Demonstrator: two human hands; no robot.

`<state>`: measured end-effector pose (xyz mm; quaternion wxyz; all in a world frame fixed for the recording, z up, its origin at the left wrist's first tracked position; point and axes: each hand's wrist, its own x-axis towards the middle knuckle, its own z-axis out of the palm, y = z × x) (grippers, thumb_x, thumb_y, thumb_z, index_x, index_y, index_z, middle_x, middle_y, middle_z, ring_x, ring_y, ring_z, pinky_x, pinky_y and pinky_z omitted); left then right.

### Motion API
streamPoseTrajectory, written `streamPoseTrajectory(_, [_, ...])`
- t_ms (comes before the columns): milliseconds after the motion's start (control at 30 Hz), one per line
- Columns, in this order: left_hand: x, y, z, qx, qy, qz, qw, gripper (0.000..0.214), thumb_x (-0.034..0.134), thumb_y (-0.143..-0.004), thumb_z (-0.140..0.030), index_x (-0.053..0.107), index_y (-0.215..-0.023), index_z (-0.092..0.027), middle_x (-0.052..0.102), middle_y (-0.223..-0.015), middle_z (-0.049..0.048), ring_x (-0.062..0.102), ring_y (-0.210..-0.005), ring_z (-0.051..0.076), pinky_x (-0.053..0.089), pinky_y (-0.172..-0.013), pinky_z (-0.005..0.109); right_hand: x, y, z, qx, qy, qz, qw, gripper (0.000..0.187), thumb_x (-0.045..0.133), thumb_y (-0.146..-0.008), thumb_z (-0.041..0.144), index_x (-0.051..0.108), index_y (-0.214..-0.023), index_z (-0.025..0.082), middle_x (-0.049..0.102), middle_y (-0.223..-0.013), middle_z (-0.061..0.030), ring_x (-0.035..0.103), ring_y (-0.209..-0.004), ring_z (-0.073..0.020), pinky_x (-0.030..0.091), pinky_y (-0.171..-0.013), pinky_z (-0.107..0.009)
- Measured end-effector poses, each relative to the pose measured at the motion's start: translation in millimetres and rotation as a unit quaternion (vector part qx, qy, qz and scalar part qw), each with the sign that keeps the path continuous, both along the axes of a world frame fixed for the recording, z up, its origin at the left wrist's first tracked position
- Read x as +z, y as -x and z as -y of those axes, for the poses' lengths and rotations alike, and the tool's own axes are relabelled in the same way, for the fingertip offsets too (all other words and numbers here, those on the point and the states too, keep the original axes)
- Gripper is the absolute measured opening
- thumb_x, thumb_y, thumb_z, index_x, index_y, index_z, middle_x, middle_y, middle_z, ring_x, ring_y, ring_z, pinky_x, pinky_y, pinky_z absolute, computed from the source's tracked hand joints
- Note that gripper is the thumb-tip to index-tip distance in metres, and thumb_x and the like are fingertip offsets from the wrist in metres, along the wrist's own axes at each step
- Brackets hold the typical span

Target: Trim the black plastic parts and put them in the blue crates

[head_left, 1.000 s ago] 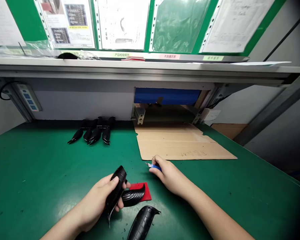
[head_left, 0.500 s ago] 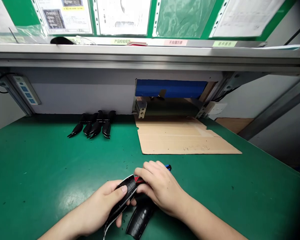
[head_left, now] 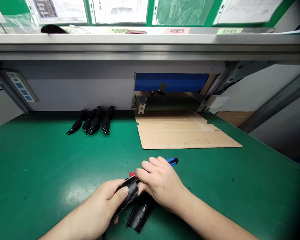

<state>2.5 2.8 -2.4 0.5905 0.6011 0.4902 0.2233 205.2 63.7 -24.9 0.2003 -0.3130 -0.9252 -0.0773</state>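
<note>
Black shell (head_left: 132, 190) in left hand (head_left: 106, 200), far end at right hand (head_left: 160, 181)

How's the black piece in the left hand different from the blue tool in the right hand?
The black piece is wide and curved; the blue tool shows only a narrow end. The left hand grips the black piece; the right hand grips the blue tool. Both have some black on them.

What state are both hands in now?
Left hand: closed, holding a black shell.
Right hand: closed, holding the blue tool.
</note>
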Motion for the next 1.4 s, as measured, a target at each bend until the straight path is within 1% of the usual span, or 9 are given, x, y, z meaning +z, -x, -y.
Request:
streamPoseTrajectory(233, [6.7,-0.5,1.7,-0.003,-0.044,-0.068,0.997,0.038,0.031,-0.095,-0.044,0.057,-0.086,-0.018,0.058,-0.080,-0.0019,0.045,-0.063,0.013,0.037,-0.063,0.023,-5.3,0.7,0.8,0.023,0.034,-0.009,0.999,0.056,0.023,-0.102,0.053,0.053,-0.070,0.018,0.050,-0.064,-0.0015,0.036,-0.059,-0.0152,0.017,-0.057,-0.030])
streamPoseTrajectory(333, [5.5,-0.9,2.5,0.002,-0.058,-0.085,0.995,0.038,0.033,-0.094,-0.045,0.059,-0.085,-0.019,0.060,-0.083,-0.0007,0.049,-0.069,0.015,0.037,-0.068,0.024,-2.0,-4.7,-1.4,0.082,0.178,-0.032,0.980,0.061,0.019,-0.099,0.061,0.051,-0.070,0.018,0.050,-0.065,0.0002,0.040,-0.059,-0.0136,0.024,-0.057,-0.027])
streamPoseTrajectory(433, [3.3,-0.8,1.7,0.031,-0.085,-0.086,0.992,0.036,0.038,-0.093,-0.049,0.058,-0.084,-0.021,0.059,-0.084,0.0000,0.051,-0.082,0.017,0.038,-0.075,0.023,5.3,-12.8,-4.4,0.151,0.369,-0.098,0.912,0.060,0.017,-0.097,0.064,0.051,-0.077,0.018,0.050,-0.070,0.0014,0.044,-0.061,-0.0121,0.033,-0.058,-0.022])
streamPoseTrajectory(500, [3.8,-0.5,0.2,0.039,-0.064,-0.037,0.996,0.036,0.036,-0.093,-0.051,0.057,-0.091,-0.021,0.058,-0.087,0.0002,0.050,-0.076,0.015,0.039,-0.071,0.023,9.4,-15.8,-5.7,0.146,0.410,-0.157,0.886,0.060,0.015,-0.097,0.064,0.051,-0.081,0.018,0.050,-0.073,0.0005,0.045,-0.064,-0.0128,0.036,-0.060,-0.022])
streamPoseTrajectory(600, [7.1,-0.7,-1.7,0.044,0.004,0.082,0.996,0.034,0.031,-0.095,-0.048,0.047,-0.112,-0.024,0.057,-0.093,0.0001,0.046,-0.061,0.011,0.039,-0.062,0.022,10.5,-13.4,-5.5,0.079,0.309,-0.161,0.934,0.063,0.019,-0.093,0.070,0.054,-0.087,0.017,0.053,-0.078,-0.0019,0.045,-0.070,-0.0160,0.034,-0.066,-0.027])
streamPoseTrajectory(733, [8.1,-5.1,-1.6,0.076,0.052,0.149,0.985,0.033,0.032,-0.096,-0.043,0.041,-0.119,-0.021,0.055,-0.075,-0.0019,0.044,-0.055,0.009,0.036,-0.060,0.020,3.1,-5.2,-2.8,-0.003,0.148,-0.067,0.987,0.067,0.023,-0.088,0.074,0.059,-0.094,0.018,0.051,-0.077,-0.0031,0.042,-0.072,-0.0189,0.028,-0.066,-0.030])
streamPoseTrajectory(933, [-0.4,-10.0,-1.5,0.120,0.072,0.158,0.978,0.032,0.036,-0.095,-0.044,0.051,-0.099,-0.016,0.049,-0.057,-0.0031,0.037,-0.052,0.009,0.031,-0.055,0.019,-5.7,-1.4,-0.5,-0.033,0.040,-0.009,0.999,0.074,0.007,-0.090,0.070,0.060,-0.092,0.018,0.046,-0.075,-0.0042,0.037,-0.069,-0.0195,0.022,-0.063,-0.032])
streamPoseTrajectory(1133, [-3.2,-6.2,3.5,0.134,0.014,0.120,0.984,0.040,0.040,-0.093,-0.050,0.050,-0.114,-0.019,0.051,-0.064,-0.0032,0.044,-0.057,0.011,0.037,-0.059,0.021,-3.1,1.6,2.9,-0.046,-0.024,0.001,0.999,0.061,0.013,-0.099,0.059,0.052,-0.074,0.018,0.045,-0.068,-0.0026,0.033,-0.065,-0.0182,0.016,-0.060,-0.033])
streamPoseTrajectory(1400, [-2.1,-3.2,4.8,0.098,-0.047,0.070,0.992,0.036,0.038,-0.094,-0.050,0.055,-0.109,-0.021,0.051,-0.073,-0.0024,0.045,-0.062,0.012,0.041,-0.059,0.021,-12.0,4.4,2.7,-0.007,0.016,-0.026,1.000,0.053,0.026,-0.101,0.054,0.049,-0.069,0.018,0.049,-0.063,-0.0011,0.033,-0.060,-0.0157,0.016,-0.058,-0.032])
